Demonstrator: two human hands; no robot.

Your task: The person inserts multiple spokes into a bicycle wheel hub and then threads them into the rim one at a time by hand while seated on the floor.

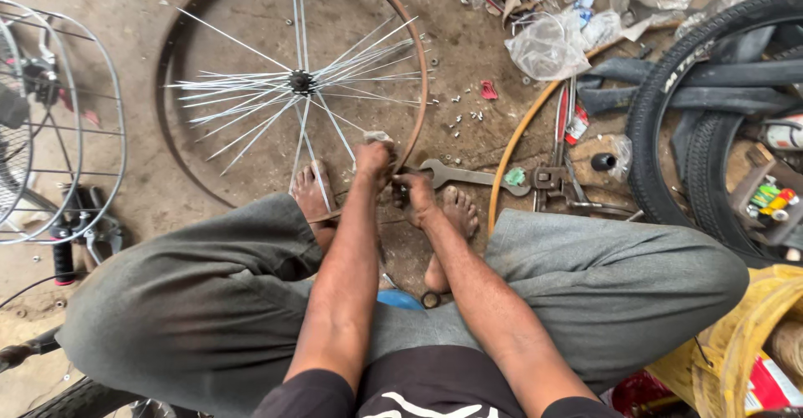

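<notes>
On the dirt floor at the far left stands a wire fan guard (63,117), with a black-handled tool (65,255) lying below it. Right of that lies a rusty bicycle rim (167,75), flat on the ground, its loose silver spokes (251,92) fanning out from a small black hub (301,82). The near edge of the rim passes under the person's bare left foot (311,194), which presses on it.

Just right of that foot, the left hand (373,160) is closed over the rim's near edge, fingers curled tight around it together with something pale and small at the fingertips; what that is cannot be told. Beside it, almost touching, the right hand (414,196) is also curled shut, fingers narrow and pinched on a small piece at the rim; the piece itself is hidden by the fingers. The right foot (458,213) rests just beyond that hand.

Farther right a large open-ended wrench (456,173) lies on the ground, near scattered small metal nipples (460,117). An orange hoop (523,129) curves past it, with a crumpled clear plastic bag (548,46) above. At the far right lie black tyres (669,117) and folded inner tubes (719,75), and a yellow sack (744,334) sits by the person's right knee.
</notes>
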